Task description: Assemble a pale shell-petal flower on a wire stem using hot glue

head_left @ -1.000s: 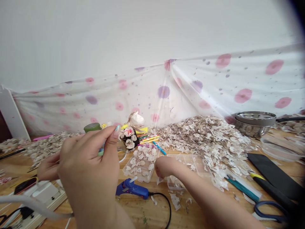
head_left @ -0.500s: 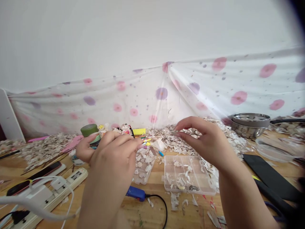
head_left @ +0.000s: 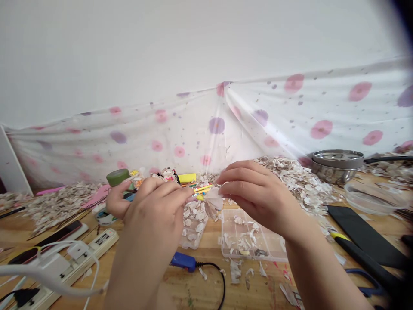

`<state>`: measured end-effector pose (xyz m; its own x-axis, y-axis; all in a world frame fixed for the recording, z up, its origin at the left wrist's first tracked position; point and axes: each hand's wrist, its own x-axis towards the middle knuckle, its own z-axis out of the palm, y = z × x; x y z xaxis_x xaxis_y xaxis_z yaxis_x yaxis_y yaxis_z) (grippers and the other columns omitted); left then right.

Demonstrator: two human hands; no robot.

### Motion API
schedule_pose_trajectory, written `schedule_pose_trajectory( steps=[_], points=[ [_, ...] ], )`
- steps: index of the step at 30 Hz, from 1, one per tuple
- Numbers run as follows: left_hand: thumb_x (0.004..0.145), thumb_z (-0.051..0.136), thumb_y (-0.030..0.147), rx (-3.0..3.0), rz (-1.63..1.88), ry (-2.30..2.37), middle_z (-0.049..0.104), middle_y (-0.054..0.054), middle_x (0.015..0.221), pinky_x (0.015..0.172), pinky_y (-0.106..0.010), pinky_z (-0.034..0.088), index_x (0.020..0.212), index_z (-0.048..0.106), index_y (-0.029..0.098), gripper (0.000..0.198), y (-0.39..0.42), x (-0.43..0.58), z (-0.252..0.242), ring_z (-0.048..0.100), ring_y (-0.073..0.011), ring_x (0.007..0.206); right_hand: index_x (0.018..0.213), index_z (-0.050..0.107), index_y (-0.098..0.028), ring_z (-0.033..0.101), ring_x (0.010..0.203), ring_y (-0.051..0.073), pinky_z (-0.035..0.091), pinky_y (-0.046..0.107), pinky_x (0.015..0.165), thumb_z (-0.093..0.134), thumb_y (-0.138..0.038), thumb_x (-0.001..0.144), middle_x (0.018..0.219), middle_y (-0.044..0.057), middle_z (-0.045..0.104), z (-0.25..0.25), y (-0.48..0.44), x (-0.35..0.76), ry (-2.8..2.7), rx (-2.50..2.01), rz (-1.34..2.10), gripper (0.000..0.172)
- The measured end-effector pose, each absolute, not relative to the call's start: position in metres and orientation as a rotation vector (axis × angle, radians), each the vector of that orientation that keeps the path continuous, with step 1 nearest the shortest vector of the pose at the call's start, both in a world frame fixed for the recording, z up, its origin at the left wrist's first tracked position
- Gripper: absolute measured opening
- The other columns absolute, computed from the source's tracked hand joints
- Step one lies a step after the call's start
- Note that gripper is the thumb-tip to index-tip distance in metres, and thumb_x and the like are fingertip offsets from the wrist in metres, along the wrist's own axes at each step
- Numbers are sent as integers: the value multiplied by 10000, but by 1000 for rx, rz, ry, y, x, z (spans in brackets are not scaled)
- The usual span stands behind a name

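My left hand point(head_left: 153, 204) is closed, its fingers curled over and hiding what they hold, if anything. To the right of its fingertips is a pale, thin, petal-like piece point(head_left: 213, 201). My right hand point(head_left: 254, 189) has its fingers bent together, their tips meeting the upper edge of that piece. Its thumb is hidden, and so is anything pinched there. Behind the fingertips show yellow pencil-like sticks point(head_left: 202, 189). Beneath the right hand lies a clear compartment box point(head_left: 226, 252) with a few pale flakes; a second clear tray point(head_left: 196, 241) holds many more.
Heaps of pale flakes point(head_left: 290, 176) cover the table's back. Steel bowls point(head_left: 337, 168), a clear dish point(head_left: 374, 200) and a black flat piece point(head_left: 364, 237) are at right. A blue corded tool point(head_left: 183, 261) lies in front. Green tape point(head_left: 117, 177) and a power strip point(head_left: 103, 241) are left.
My right hand has moved left, from pinching a thin flake over the back heap to the petal-like piece. My left hand has stayed nearly still.
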<state>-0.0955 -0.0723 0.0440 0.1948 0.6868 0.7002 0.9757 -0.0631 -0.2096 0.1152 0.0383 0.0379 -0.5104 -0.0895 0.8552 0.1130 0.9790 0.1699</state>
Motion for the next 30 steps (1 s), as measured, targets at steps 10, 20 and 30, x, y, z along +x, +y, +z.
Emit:
schedule_pose_trajectory(
  steps=[10,20,30],
  points=[
    [844,433,113,-1808,-578,-1554,732,31,1021,868,-517,456,1015,699,366,405,-70,-95,43,625,-263,984,969,657,-161,618,1022,218,526,368,848,509,-74,933,1045,77,725,38,33,118,-2156,-92,-307,175],
    [833,464,124,-1825,-609,-1587,736,45,1005,884,-515,452,998,703,372,382,-72,-94,44,626,-267,990,942,655,-159,622,1000,216,533,354,815,522,-60,914,1030,76,726,39,30,118,-2133,-140,-375,168],
    [841,451,116,-1798,-613,-1569,740,50,965,946,-573,381,987,697,383,392,-70,-95,43,635,-278,971,961,661,-164,620,1038,222,530,374,826,481,-108,958,1095,84,711,39,31,122,-2200,-166,-375,189]
  ],
)
